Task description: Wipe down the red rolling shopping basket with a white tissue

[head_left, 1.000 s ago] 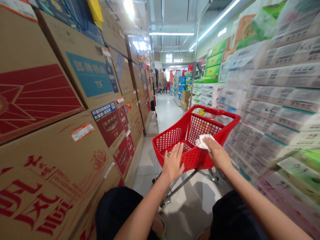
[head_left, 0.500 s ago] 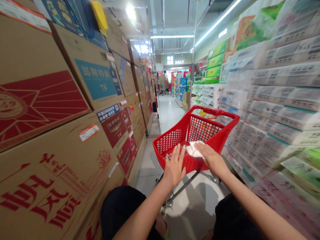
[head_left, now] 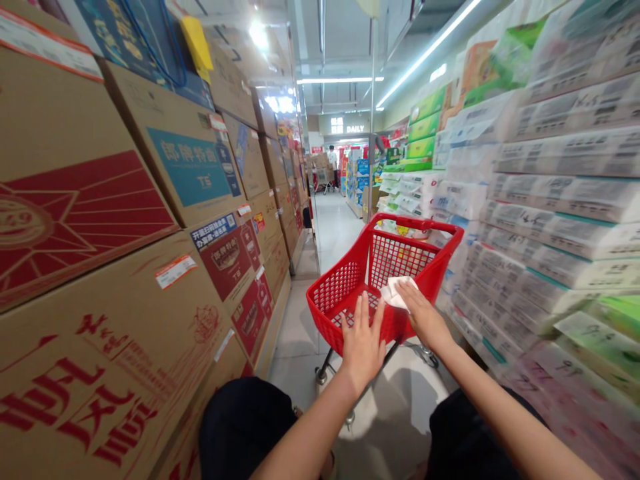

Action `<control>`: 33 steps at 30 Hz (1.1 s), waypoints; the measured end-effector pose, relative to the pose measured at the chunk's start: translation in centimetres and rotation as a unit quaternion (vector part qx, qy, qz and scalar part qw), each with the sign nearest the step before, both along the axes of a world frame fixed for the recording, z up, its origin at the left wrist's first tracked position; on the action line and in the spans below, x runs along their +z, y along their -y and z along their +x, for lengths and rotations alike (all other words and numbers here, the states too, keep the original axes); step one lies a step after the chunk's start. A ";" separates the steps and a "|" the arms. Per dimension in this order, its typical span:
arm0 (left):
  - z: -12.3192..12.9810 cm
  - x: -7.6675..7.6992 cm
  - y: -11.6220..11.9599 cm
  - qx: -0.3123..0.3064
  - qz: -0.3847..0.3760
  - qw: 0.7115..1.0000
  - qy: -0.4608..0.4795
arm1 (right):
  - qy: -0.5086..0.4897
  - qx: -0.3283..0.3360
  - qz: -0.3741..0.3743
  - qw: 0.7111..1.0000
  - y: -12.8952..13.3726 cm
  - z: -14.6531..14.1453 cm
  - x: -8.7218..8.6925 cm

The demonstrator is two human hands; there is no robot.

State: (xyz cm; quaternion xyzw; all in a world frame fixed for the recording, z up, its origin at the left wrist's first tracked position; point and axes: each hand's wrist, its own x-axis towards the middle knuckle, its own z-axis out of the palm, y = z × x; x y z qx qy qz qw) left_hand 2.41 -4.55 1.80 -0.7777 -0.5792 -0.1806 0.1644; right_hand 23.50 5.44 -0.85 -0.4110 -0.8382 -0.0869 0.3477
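Observation:
A red plastic shopping cart on a wheeled metal frame stands in the aisle in front of me. My left hand lies with fingers spread over the near side of its basket; whether the fingertips touch the rim I cannot tell. In my right hand is a folded white wipe, held under the fingers against the cart's near right side. Part of the wipe is hidden by the fingers. The basket's mesh floor shows beyond my left fingertips.
Stacked cardboard cartons line the left. On the right rise packs of tissue paper, blurred at the edge. Down the aisle a person stands near a loaded cart. Both my knees frame the tiled floor.
My left hand has shifted right and slightly down, its fingers spreading wider. The wipe and right hand have slid a little along the side. The cart appears slightly turned.

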 end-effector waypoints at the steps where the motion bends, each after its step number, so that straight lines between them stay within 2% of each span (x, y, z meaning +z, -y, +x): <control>1: 0.1 -0.1 0.1 0.001 0.002 1.000 0.005 | 0.001 0.009 -0.003 1.000 0.7 -0.5 0.0; 5: 0.1 -0.3 0.4 -0.028 0.008 0.999 0.039 | 0.021 0.055 -0.004 0.998 4.0 -2.6 -0.3; 9: -2.0 -0.3 -0.4 -0.112 -0.016 0.990 0.079 | 0.049 0.089 -0.021 0.995 5.5 -2.7 0.3; 12: -5.0 0.0 -2.1 -0.176 -0.055 0.981 0.067 | 0.066 0.089 -0.042 0.993 4.2 -1.4 1.2; 15: -7.8 0.3 -3.9 -0.167 -0.096 0.981 0.036 | 0.054 0.066 -0.046 0.995 1.8 -0.6 1.6; 17: -8.6 0.2 -4.9 -0.146 -0.108 0.983 0.025 | 0.045 0.053 -0.045 0.997 0.5 -0.7 1.5; 21: -7.8 -0.4 -6.0 -0.092 -0.085 0.992 0.019 | 0.034 0.009 -0.034 0.999 -0.1 -2.5 1.0; 23: -6.7 -0.7 -6.1 -0.078 -0.072 0.994 0.027 | 0.036 0.001 -0.021 0.999 0.8 -3.6 0.9; 27: -4.7 -1.0 -5.7 -0.068 -0.043 0.995 0.056 | 0.062 0.032 -0.002 0.998 3.9 -5.0 0.8; 29: -4.3 -1.0 -5.4 -0.080 -0.036 0.994 0.062 | 0.074 0.052 0.003 0.996 5.1 -4.9 0.8; 33: -5.8 -1.1 -5.5 -0.171 -0.041 0.984 0.003 | 0.087 0.059 -0.001 0.994 5.7 -3.5 1.4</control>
